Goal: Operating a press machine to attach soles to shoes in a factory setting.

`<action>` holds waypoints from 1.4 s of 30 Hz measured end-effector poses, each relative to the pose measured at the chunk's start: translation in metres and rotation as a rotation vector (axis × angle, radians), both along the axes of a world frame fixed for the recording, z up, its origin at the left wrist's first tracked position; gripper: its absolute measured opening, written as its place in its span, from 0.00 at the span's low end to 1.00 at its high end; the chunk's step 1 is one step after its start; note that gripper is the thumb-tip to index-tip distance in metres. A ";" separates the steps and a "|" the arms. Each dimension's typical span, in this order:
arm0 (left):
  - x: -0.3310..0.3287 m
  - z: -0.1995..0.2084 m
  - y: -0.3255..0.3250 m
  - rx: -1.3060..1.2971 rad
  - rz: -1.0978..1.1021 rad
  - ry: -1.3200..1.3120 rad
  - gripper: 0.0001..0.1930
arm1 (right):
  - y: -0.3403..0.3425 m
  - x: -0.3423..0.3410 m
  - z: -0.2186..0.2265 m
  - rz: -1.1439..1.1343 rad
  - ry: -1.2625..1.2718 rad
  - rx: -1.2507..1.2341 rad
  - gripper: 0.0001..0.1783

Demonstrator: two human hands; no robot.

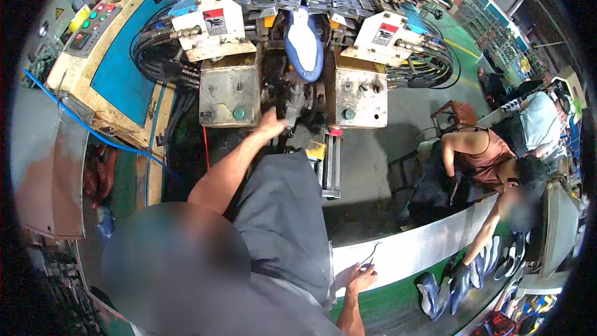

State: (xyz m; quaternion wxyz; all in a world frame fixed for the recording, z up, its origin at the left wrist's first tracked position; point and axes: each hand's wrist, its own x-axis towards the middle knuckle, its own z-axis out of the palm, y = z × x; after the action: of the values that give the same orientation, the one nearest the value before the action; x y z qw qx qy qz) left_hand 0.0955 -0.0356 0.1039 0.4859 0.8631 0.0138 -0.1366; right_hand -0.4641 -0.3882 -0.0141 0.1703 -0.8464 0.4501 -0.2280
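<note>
A blue shoe upper with a white underside point(305, 46) sits sole-up in the middle of the machine point(231, 94). Below it, my left hand point(272, 124) reaches in to a metal part point(292, 114) under the shoe. Its fingers are partly hidden against the machine, so their grip is unclear. Down to the right, my right hand point(360, 279) is closed over the pale metal ledge point(423, 239). A thin, dark, curved tool point(374, 254) sticks out of its fingers; its exact kind is not clear.
Blue shoes point(460, 287) lie on the green conveyor at lower right, where a co-worker point(488, 155) reaches a gloved hand among them. A control panel point(90, 30) stands at far left. Black hoses point(429, 65) loop beside the machine; a blue hose point(93, 130) crosses the left side.
</note>
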 end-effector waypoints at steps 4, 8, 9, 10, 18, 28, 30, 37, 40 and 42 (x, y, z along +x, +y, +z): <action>-0.033 -0.095 0.006 0.162 0.159 0.071 0.54 | 0.014 0.053 0.011 0.131 0.247 0.149 0.19; -0.044 -0.086 0.002 -0.194 0.015 0.113 0.38 | -0.004 0.030 0.018 0.173 -0.155 0.420 0.17; -0.034 -0.077 0.021 -0.262 0.021 0.172 0.33 | -0.004 0.038 0.029 0.122 -0.299 0.846 0.19; -0.025 -0.059 0.026 -0.257 0.175 0.008 0.30 | -0.018 0.034 0.019 0.068 -0.450 1.115 0.21; 0.043 0.161 0.024 -1.191 0.015 0.092 0.41 | 0.043 0.159 0.125 0.182 -0.471 1.710 0.14; 0.091 0.156 0.019 -1.131 -0.211 0.059 0.23 | 0.126 0.261 0.178 0.571 -0.293 1.410 0.09; 0.060 0.197 0.018 -1.073 -0.250 0.036 0.30 | 0.123 0.257 0.190 0.705 -0.344 1.086 0.09; -0.111 0.222 0.042 -0.813 -0.144 -0.150 0.45 | 0.097 0.228 0.182 0.818 -0.124 0.709 0.10; -0.171 0.168 0.038 -0.731 -0.103 0.071 0.50 | 0.096 0.219 0.182 0.902 0.021 0.436 0.13; -0.204 0.119 0.033 -0.678 -0.107 0.112 0.51 | 0.098 0.218 0.189 0.973 0.060 0.368 0.16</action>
State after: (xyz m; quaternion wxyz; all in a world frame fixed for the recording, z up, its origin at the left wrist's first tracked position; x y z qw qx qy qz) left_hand -0.1088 -0.0023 0.2233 0.7356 0.6434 -0.0508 -0.2057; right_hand -0.2461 -0.2898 0.1749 0.3894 -0.9200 0.0419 -0.0150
